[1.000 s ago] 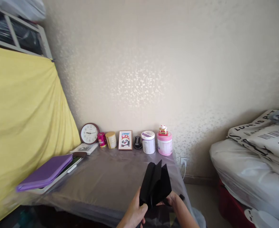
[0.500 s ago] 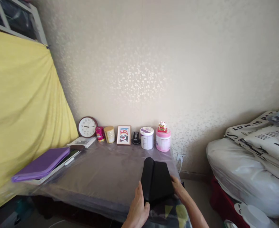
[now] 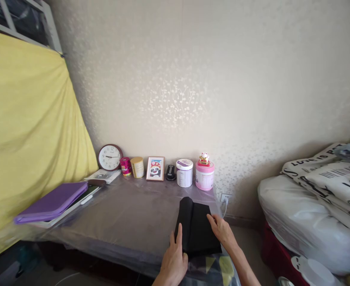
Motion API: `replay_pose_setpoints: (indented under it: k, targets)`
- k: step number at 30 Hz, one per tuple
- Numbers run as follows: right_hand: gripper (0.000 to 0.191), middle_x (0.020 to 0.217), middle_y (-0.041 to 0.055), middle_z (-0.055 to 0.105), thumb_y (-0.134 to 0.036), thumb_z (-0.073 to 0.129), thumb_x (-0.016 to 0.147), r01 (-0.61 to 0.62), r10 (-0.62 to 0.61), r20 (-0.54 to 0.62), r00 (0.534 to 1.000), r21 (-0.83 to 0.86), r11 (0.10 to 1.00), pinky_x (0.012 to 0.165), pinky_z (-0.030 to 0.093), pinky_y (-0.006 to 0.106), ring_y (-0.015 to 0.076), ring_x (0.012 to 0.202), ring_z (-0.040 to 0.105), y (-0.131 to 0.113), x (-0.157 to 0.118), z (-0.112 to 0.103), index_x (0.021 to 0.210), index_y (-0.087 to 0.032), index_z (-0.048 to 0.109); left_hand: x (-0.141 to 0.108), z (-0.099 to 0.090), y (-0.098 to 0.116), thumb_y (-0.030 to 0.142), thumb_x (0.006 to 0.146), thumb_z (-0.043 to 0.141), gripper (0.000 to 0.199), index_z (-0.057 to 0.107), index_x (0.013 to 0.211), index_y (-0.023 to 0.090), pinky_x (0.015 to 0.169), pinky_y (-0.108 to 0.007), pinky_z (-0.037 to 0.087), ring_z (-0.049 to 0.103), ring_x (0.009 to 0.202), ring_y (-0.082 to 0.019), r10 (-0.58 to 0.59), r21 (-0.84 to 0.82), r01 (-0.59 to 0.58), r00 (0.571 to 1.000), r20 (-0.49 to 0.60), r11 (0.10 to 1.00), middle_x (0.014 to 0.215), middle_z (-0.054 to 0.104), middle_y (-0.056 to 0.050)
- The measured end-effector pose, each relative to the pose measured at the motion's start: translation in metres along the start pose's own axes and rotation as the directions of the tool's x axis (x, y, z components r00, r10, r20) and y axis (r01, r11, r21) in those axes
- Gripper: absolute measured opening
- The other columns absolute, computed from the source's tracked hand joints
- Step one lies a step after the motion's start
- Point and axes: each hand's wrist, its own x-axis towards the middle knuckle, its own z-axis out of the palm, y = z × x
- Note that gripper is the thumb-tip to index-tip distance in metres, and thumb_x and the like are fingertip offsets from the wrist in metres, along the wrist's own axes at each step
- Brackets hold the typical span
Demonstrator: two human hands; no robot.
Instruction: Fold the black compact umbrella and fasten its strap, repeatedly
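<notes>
A black folded item (image 3: 201,228), matte and roughly rectangular with a rounded fold along its left side, lies at the right front of the table. I cannot make out exactly what kind of thing it is. Its near left corner is held by my left hand (image 3: 174,257), fingers along the side and thumb at the near edge. At the upper right edge, my right hand (image 3: 221,229) grips the item with its fingertips on top. Whatever is under the item is hidden.
On the plastic-covered table (image 3: 127,210), a clock (image 3: 110,157), a picture frame (image 3: 155,169), a white canister (image 3: 184,173) and a pink-lidded canister (image 3: 205,175) line the wall. Left lies a purple folder (image 3: 51,202); bulky wrapped bedding (image 3: 306,218) stands right of the table.
My right hand has moved up and left, from the item's right side onto its upper right edge. The black item now lies flatter; my left hand stays at its corner.
</notes>
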Motion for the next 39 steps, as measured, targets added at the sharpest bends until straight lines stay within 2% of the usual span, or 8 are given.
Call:
replay_pose_setpoints:
  k: [3, 6, 12, 16, 22, 31, 35, 39]
  targets:
    - [0.026, 0.069, 0.0061, 0.066, -0.039, 0.044, 0.077, -0.003, 0.003, -0.002, 1.000, 0.028, 1.000, 0.061, 0.039, 0.028, 0.0226, 0.070, 0.062, 0.000, 0.009, 0.002, 0.071, -0.020, 0.061, 0.000, -0.001, 0.000, 0.008, 0.074, 0.037, 0.082, -0.011, 0.138, 0.025, 0.075, -0.028, 0.042, 0.060, 0.094, -0.021, -0.003, 0.010, 0.003, 1.000, -0.002, 1.000, 0.143, 0.019, -0.019]
    - [0.024, 0.062, 0.0027, 0.063, -0.037, 0.048, 0.073, 0.042, -0.048, 0.026, 0.999, 0.197, 0.980, 0.055, 0.039, 0.026, 0.0197, 0.064, 0.059, -0.009, 0.019, 0.002, 0.066, -0.019, 0.062, 0.000, -0.001, 0.001, 0.009, 0.074, 0.038, 0.082, -0.011, 0.138, 0.023, 0.077, -0.029, 0.042, 0.060, 0.094, -0.022, -0.017, 0.014, 0.017, 1.000, 0.008, 1.000, 0.143, 0.018, -0.020]
    - [0.033, 0.060, 0.0006, 0.060, -0.042, 0.050, 0.071, 0.050, -0.095, 0.072, 0.993, 0.476, 0.878, 0.048, 0.038, 0.024, 0.0155, 0.057, 0.054, -0.051, 0.035, 0.023, 0.083, -0.015, 0.064, 0.002, -0.001, 0.004, 0.008, 0.072, 0.039, 0.082, -0.008, 0.139, 0.014, 0.081, -0.031, 0.043, 0.058, 0.099, -0.024, -0.059, 0.019, 0.058, 0.998, 0.027, 0.998, 0.143, 0.016, -0.022]
    - [0.040, 0.064, 0.0013, 0.061, -0.037, 0.050, 0.073, 0.019, -0.074, 0.107, 0.991, 0.446, 0.895, 0.050, 0.039, 0.023, 0.0146, 0.058, 0.055, -0.074, 0.043, 0.054, 0.100, -0.010, 0.060, 0.001, -0.006, 0.010, 0.007, 0.069, 0.043, 0.082, 0.000, 0.139, 0.009, 0.085, -0.028, 0.042, 0.056, 0.103, -0.024, -0.062, 0.028, 0.061, 0.997, 0.039, 0.998, 0.144, 0.014, -0.022]
    - [0.036, 0.071, 0.0023, 0.065, -0.032, 0.049, 0.076, -0.018, -0.054, 0.202, 0.978, 0.337, 0.941, 0.050, 0.040, 0.022, 0.0143, 0.061, 0.058, -0.084, 0.044, 0.085, 0.105, -0.013, 0.058, 0.001, -0.009, 0.010, 0.008, 0.071, 0.041, 0.066, 0.024, 0.133, -0.003, 0.089, -0.032, 0.040, 0.053, 0.107, -0.027, -0.054, 0.093, 0.045, 0.993, 0.101, 0.995, 0.142, 0.014, -0.027]
    - [0.032, 0.086, 0.0093, 0.069, -0.028, 0.049, 0.075, 0.003, -0.046, 0.259, 0.965, 0.162, 0.987, 0.066, 0.041, 0.026, 0.0201, 0.083, 0.062, -0.092, 0.042, 0.083, 0.102, -0.013, 0.059, -0.006, -0.012, -0.001, 0.015, 0.074, 0.042, 0.068, 0.017, 0.136, 0.005, 0.091, -0.028, 0.038, 0.046, 0.115, -0.023, -0.042, 0.050, 0.040, 0.998, 0.052, 0.998, 0.140, 0.027, -0.020]
    - [0.032, 0.080, 0.0088, 0.070, -0.031, 0.046, 0.077, 0.026, -0.069, 0.274, 0.959, 0.155, 0.988, 0.065, 0.041, 0.025, 0.0197, 0.079, 0.064, -0.096, 0.038, 0.080, 0.102, -0.012, 0.057, -0.016, -0.026, 0.002, 0.020, 0.078, 0.038, 0.057, 0.028, 0.134, 0.011, 0.096, -0.036, 0.033, 0.036, 0.123, -0.027, -0.057, 0.127, 0.060, 0.998, -0.031, 0.990, 0.140, 0.027, -0.016]
    - [0.027, 0.065, 0.0021, 0.069, -0.034, 0.039, 0.082, 0.080, -0.149, 0.317, 0.937, 0.219, 0.972, 0.063, 0.041, 0.022, 0.0142, 0.066, 0.064, -0.095, 0.033, 0.079, 0.088, -0.017, 0.059, -0.011, -0.023, -0.001, 0.022, 0.074, 0.042, 0.052, 0.043, 0.126, 0.021, 0.102, -0.044, 0.024, 0.034, 0.122, -0.029, 0.195, 0.161, -0.179, 0.977, -0.089, 0.971, 0.144, 0.025, -0.007]
